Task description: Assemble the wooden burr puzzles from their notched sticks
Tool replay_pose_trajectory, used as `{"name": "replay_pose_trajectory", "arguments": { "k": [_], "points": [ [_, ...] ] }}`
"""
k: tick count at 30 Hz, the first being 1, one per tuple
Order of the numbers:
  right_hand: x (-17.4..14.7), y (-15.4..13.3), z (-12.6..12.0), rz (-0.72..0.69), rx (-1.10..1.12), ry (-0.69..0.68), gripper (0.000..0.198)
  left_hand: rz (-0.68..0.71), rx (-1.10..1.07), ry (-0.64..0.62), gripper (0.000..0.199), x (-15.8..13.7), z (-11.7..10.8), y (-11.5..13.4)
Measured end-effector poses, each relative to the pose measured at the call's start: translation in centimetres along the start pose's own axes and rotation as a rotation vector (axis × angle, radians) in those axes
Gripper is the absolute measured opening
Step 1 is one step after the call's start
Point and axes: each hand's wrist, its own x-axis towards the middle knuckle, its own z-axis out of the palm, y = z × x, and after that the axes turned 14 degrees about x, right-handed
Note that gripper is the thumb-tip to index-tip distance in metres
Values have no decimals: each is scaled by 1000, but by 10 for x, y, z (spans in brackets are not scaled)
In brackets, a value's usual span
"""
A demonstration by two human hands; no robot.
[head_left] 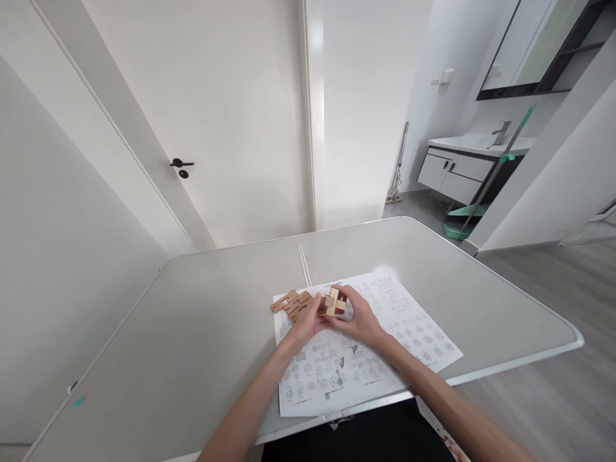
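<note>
A small wooden block puzzle [333, 302] of pale and reddish-brown interlocking pieces is held between both hands, just above the paper sheet. My left hand [308, 324] grips its left side, with the thumb on top. My right hand [360, 317] closes around its right side, fingers curled at the top and underneath. Left of the puzzle, several flat brown wooden pieces [291, 303] with cut-out slots lie overlapping on the sheet, partly hidden by my left hand. The printed instruction sheet [385, 346] is covered with rows of small diagrams.
The grey folding table [231, 321] has a metal rim and a seam across its middle. Beyond it stands a white door [240, 115] with a black handle. At the right are a washbasin cabinet [457, 168], a mop [398, 167] and a green dustpan [456, 231].
</note>
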Motion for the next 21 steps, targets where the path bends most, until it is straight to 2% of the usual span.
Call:
{"name": "replay_pose_trajectory", "arguments": {
  "k": [4,10,21],
  "points": [
    [0,3,-1,-19,-10,-18,59,60,46,75,50,0,-2,-3],
    [-1,3,-2,-31,-13,-47,60,93,97,125,49,2,-7,-6],
    [0,1,-3,-103,-33,-68,59,14,215,146,44,3,-12,-2]
  ]
}}
